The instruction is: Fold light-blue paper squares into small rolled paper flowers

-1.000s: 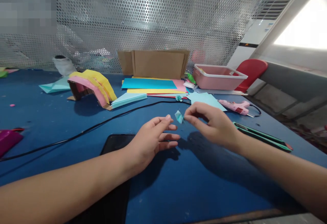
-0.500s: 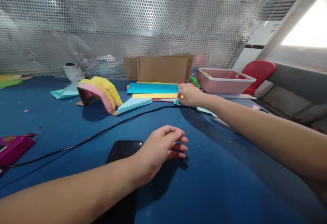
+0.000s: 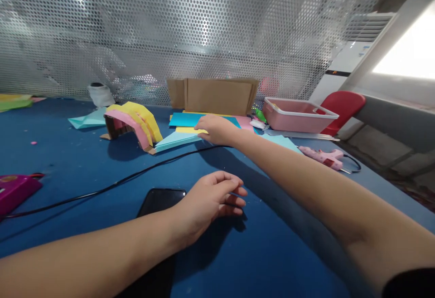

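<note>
My right hand (image 3: 215, 129) reaches over the coloured paper, fingers stretched out at the right end of a stack of folded light-blue paper (image 3: 178, 140). I cannot tell whether the fingertips touch it. A bright blue sheet (image 3: 186, 119) lies under and behind that hand, on yellow paper (image 3: 181, 129). Nearer to me, my left hand (image 3: 210, 202) rests loosely curled, fingers apart and nothing in it. Its wrist is over a black phone (image 3: 159, 200). Left of the folded stack stands a cardboard arch (image 3: 131, 121) covered in pink and yellow paper.
A black cable (image 3: 112, 185) crosses the blue table between my hands. At the back are cardboard pieces (image 3: 219, 95) and a pink basket (image 3: 301, 119). A pink glue gun (image 3: 322, 157) lies right, beyond my forearm. A magenta device (image 3: 16, 191) sits at left.
My right hand has moved left, from the right end of the blue sheet to the folded light-blue stack. The glue gun now shows more fully. My left hand has hardly moved.
</note>
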Motion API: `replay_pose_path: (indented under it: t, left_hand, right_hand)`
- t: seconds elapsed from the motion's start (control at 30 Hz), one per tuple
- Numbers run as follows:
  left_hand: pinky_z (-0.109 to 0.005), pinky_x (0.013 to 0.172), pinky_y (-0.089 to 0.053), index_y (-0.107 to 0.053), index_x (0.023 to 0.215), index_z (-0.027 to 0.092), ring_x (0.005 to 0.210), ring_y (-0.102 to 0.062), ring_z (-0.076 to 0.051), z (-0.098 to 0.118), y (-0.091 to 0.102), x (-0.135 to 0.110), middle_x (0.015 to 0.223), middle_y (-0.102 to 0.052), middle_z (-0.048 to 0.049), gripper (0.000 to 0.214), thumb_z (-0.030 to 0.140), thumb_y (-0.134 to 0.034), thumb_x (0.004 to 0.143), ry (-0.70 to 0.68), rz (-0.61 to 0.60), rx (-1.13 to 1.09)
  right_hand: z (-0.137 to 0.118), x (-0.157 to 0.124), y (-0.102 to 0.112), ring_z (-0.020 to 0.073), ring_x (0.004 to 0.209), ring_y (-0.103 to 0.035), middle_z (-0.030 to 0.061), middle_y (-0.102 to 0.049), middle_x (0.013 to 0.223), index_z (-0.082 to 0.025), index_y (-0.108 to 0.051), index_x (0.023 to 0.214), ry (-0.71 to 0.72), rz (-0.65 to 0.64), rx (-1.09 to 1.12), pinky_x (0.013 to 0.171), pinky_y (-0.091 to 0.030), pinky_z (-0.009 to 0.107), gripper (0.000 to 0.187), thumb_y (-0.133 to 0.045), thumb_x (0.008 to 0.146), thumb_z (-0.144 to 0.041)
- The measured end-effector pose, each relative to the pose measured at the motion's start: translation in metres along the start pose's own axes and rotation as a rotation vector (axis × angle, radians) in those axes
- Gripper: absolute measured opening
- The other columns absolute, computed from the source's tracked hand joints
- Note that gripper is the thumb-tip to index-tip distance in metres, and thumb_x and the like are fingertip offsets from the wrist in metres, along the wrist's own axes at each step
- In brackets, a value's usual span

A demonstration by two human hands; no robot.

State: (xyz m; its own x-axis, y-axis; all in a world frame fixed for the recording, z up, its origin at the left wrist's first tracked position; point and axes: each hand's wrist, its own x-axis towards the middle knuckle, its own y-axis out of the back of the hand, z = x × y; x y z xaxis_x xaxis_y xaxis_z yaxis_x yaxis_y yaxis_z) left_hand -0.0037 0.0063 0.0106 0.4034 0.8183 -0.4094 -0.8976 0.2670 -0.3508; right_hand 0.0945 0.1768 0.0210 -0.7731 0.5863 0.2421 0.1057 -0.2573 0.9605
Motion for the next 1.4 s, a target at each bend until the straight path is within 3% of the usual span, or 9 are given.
replay_pose_path:
  t: [0.27, 0.5, 0.6, 0.7, 0.9, 1.1, 1.17, 1.27, 1.4]
  left_hand:
    - [-0.024, 0.061, -0.049, -0.058, 0.077, 0.014, 0.057, -0.059, -0.009, 0.002, -0.002, -0.001, 0.070, -0.063, -0.0019, 0.012, 0.016, -0.055, 0.088, 0.012, -0.003, 0.005]
    - [-0.022, 0.061, -0.050, -0.058, 0.078, 0.013, 0.057, -0.059, -0.008, 0.002, -0.004, -0.003, 0.071, -0.063, -0.0018, 0.012, 0.017, -0.055, 0.090, 0.003, -0.021, 0.003]
    - [-0.021, 0.060, -0.050, -0.058, 0.079, 0.013, 0.057, -0.059, -0.008, 0.002, -0.006, -0.004, 0.071, -0.063, -0.0020, 0.012, 0.016, -0.055, 0.090, -0.001, -0.009, -0.001]
    - [-0.022, 0.057, -0.051, -0.059, 0.080, 0.012, 0.055, -0.060, -0.009, 0.005, -0.005, -0.002, 0.072, -0.063, -0.0031, 0.016, 0.019, -0.051, 0.092, 0.016, 0.036, -0.091]
    - [-0.031, 0.056, -0.055, -0.059, 0.087, 0.010, 0.060, -0.065, -0.018, 0.014, 0.009, 0.009, 0.078, -0.066, -0.0112, 0.057, 0.055, -0.026, 0.095, -0.036, 0.158, -0.549]
    - [-0.035, 0.058, -0.058, -0.063, 0.087, 0.009, 0.069, -0.069, -0.023, 0.016, 0.004, 0.008, 0.083, -0.069, -0.0157, 0.068, 0.064, -0.023, 0.092, -0.081, 0.117, -0.548]
    - [-0.032, 0.060, -0.059, -0.063, 0.083, 0.010, 0.071, -0.069, -0.021, 0.015, 0.000, 0.009, 0.081, -0.069, -0.0134, 0.052, 0.054, -0.037, 0.093, -0.134, 0.181, -0.446]
    - [-0.024, 0.061, -0.057, -0.063, 0.078, 0.011, 0.066, -0.067, -0.014, 0.011, -0.005, 0.013, 0.069, -0.066, -0.0054, 0.010, 0.018, -0.059, 0.084, -0.183, 0.248, -0.265]
    - [-0.018, 0.056, -0.053, -0.063, 0.076, 0.013, 0.056, -0.060, -0.008, 0.006, -0.008, 0.015, 0.066, -0.064, 0.0007, 0.008, 0.005, -0.067, 0.074, -0.224, 0.206, -0.191]
  right_hand:
    - [-0.026, 0.022, -0.015, 0.0235, 0.090, -0.066, 0.0088, -0.072, 0.101, -0.025, -0.052, 0.135, 0.067, -0.023, 0.054, 0.075, -0.046, 0.030, 0.045, -0.045, 0.094, -0.010]
    - [-0.024, 0.020, -0.022, 0.0212, 0.099, -0.064, 0.0088, -0.063, 0.116, -0.017, -0.057, 0.122, 0.062, 0.053, 0.108, 0.084, -0.053, 0.040, 0.028, -0.054, 0.096, -0.026]
    - [-0.021, 0.015, -0.021, 0.0203, 0.098, -0.063, 0.0085, -0.063, 0.115, -0.016, -0.062, 0.112, 0.050, 0.168, 0.148, 0.085, -0.054, 0.040, 0.022, -0.057, 0.094, -0.028]
    - [-0.022, 0.006, -0.013, 0.0212, 0.097, -0.063, 0.0101, -0.070, 0.096, -0.014, -0.068, 0.089, -0.002, 0.396, 0.192, 0.089, -0.049, 0.037, 0.015, -0.054, 0.094, -0.016]
    - [-0.040, -0.043, 0.013, 0.0178, 0.092, -0.061, 0.0073, -0.070, 0.094, -0.018, -0.064, 0.093, 0.004, 0.742, 0.295, 0.085, -0.048, 0.033, 0.020, -0.045, 0.096, -0.014]
    - [-0.042, -0.111, 0.023, 0.0194, 0.085, -0.064, 0.0084, -0.070, 0.088, -0.017, -0.064, 0.091, 0.094, 0.732, 0.269, 0.080, -0.051, 0.035, 0.016, -0.049, 0.091, -0.010]
    - [-0.033, -0.126, 0.027, 0.0201, 0.088, -0.063, 0.0074, -0.071, 0.086, -0.019, -0.065, 0.092, 0.142, 0.689, 0.219, 0.081, -0.051, 0.036, 0.017, -0.050, 0.092, -0.011]
    - [-0.023, -0.144, 0.026, 0.0216, 0.099, -0.061, 0.0073, -0.071, 0.096, -0.021, -0.067, 0.094, 0.195, 0.599, 0.146, 0.087, -0.049, 0.038, 0.016, -0.052, 0.092, -0.014]
    - [-0.043, -0.175, -0.014, 0.0220, 0.101, -0.060, 0.0068, -0.068, 0.100, -0.024, -0.068, 0.094, 0.138, 0.578, 0.157, 0.088, -0.048, 0.040, 0.015, -0.053, 0.092, -0.025]
